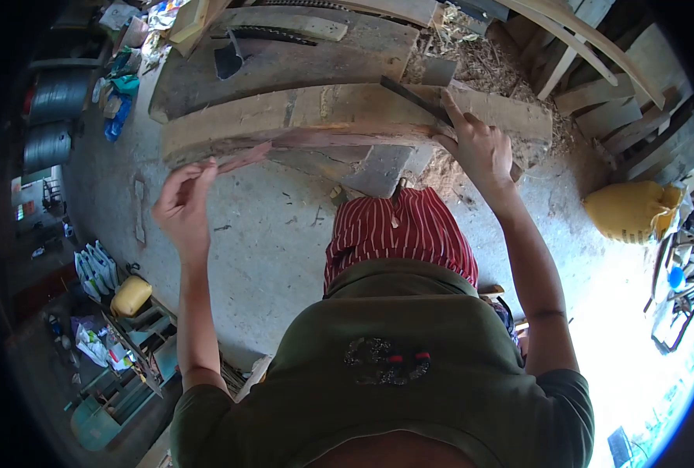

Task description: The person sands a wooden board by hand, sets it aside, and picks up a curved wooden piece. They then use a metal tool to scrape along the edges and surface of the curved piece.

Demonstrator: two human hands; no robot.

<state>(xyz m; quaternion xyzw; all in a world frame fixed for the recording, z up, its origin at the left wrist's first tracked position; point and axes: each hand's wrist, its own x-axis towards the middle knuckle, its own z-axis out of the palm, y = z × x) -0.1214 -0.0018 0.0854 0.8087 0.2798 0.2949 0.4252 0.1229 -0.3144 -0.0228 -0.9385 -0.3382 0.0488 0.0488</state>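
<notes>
A long curved plank (347,109) lies crosswise in front of me, its near edge rough and reddish. My left hand (187,199) is closed in a pinch at the plank's left end. Between its fingertips is a thin reddish strip of wood (246,157), whose far end meets the plank's near edge. My right hand (479,144) is closed around a dark flat blade (411,100), with the index finger stretched along it. The blade lies slantwise across the right part of the plank; its lower part is hidden behind the hand.
Behind the plank lies a wide board (285,66) with a dark metal piece (227,59) on it. Wood shavings (472,47) are heaped at the back right, beside stacked curved timbers (589,39). A yellow sack (632,212) stands at right, a yellow jerrycan (131,296) at left.
</notes>
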